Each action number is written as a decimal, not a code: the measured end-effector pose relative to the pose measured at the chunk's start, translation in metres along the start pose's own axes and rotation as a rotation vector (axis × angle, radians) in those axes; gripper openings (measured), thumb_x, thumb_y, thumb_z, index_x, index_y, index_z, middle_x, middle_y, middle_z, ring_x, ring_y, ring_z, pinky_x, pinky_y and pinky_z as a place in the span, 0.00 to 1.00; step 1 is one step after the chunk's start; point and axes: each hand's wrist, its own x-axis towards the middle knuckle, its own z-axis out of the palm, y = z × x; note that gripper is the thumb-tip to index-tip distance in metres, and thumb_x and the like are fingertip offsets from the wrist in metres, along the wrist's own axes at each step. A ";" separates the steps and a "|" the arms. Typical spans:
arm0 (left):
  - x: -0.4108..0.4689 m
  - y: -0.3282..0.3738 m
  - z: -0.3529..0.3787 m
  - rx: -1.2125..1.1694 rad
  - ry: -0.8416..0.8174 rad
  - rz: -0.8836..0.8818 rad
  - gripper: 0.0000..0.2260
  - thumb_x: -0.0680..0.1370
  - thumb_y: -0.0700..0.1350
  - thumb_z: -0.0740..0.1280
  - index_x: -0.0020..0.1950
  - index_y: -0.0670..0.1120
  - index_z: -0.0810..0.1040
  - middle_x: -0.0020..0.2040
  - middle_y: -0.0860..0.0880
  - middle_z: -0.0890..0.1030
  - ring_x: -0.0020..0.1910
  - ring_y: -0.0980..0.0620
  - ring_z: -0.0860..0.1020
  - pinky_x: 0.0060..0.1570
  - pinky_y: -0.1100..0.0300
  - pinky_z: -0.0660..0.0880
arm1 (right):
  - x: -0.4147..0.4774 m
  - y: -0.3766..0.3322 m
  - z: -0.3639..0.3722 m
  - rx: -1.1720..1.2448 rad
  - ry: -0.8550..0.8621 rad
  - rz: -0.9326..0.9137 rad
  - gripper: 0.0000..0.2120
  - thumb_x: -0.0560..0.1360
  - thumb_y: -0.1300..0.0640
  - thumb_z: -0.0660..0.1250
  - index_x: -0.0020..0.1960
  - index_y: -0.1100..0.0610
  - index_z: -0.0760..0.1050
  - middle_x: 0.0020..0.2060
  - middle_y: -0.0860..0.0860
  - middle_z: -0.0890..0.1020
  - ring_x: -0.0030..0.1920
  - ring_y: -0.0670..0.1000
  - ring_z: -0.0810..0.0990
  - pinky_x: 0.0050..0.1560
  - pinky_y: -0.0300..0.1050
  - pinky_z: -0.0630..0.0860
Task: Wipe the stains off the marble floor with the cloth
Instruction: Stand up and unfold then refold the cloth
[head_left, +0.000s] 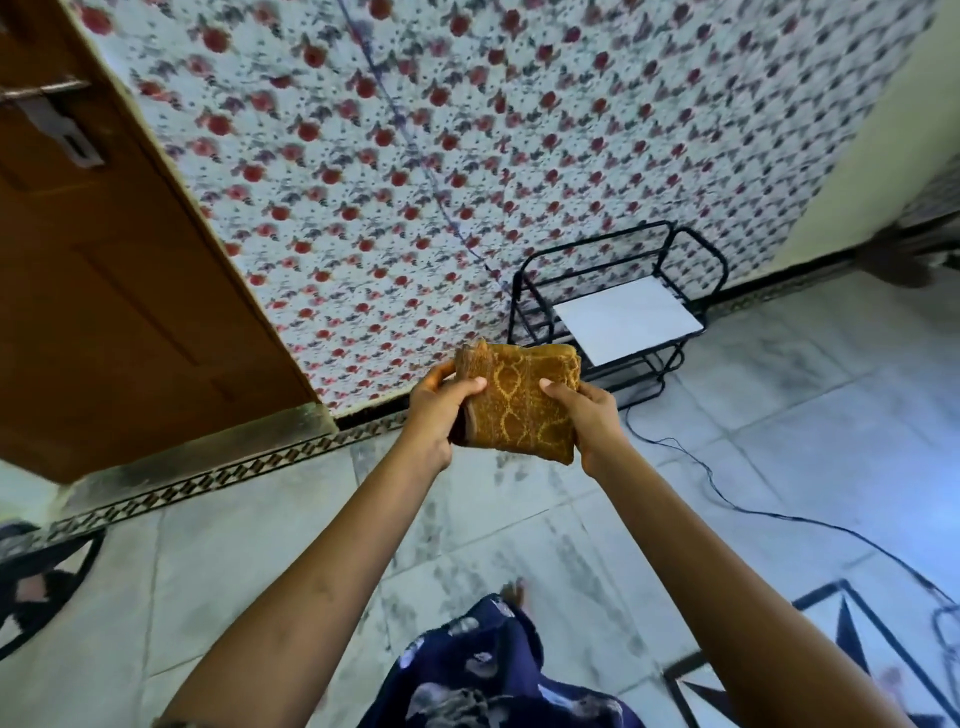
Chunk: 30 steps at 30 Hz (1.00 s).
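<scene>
Both forearms reach forward — left hand (435, 410) and right hand (592, 415) grip opposite edges of folded brown cloth (517, 402), held above stained marble floor (467, 525) — black wire rack (618, 306) just behind cloth.

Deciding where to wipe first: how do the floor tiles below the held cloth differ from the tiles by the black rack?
The tiles below the cloth carry dark grey smudges in streaks; the tiles by the rack show only faint grey clouding. A thin black cable crosses the tiles by the rack, but not the tiles below the cloth. Both are pale marble with thin joints.
</scene>
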 end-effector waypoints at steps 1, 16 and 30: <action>0.010 0.001 0.014 0.008 -0.006 -0.004 0.18 0.72 0.37 0.71 0.60 0.48 0.75 0.45 0.45 0.81 0.43 0.47 0.80 0.41 0.54 0.78 | 0.013 -0.006 -0.008 0.008 0.007 -0.003 0.06 0.73 0.58 0.70 0.49 0.57 0.75 0.43 0.53 0.80 0.43 0.51 0.79 0.39 0.45 0.77; 0.182 0.029 0.229 0.075 -0.040 -0.051 0.17 0.73 0.38 0.70 0.60 0.48 0.75 0.49 0.45 0.80 0.45 0.49 0.79 0.39 0.57 0.76 | 0.228 -0.127 -0.116 -0.037 0.080 0.048 0.11 0.73 0.57 0.70 0.54 0.59 0.76 0.51 0.57 0.81 0.52 0.58 0.80 0.49 0.52 0.79; 0.309 0.005 0.425 -0.091 0.157 -0.130 0.19 0.74 0.36 0.69 0.64 0.46 0.73 0.55 0.43 0.80 0.50 0.46 0.79 0.47 0.52 0.77 | 0.432 -0.231 -0.235 -0.217 -0.101 0.153 0.09 0.74 0.56 0.69 0.53 0.54 0.73 0.43 0.50 0.78 0.41 0.50 0.76 0.41 0.47 0.75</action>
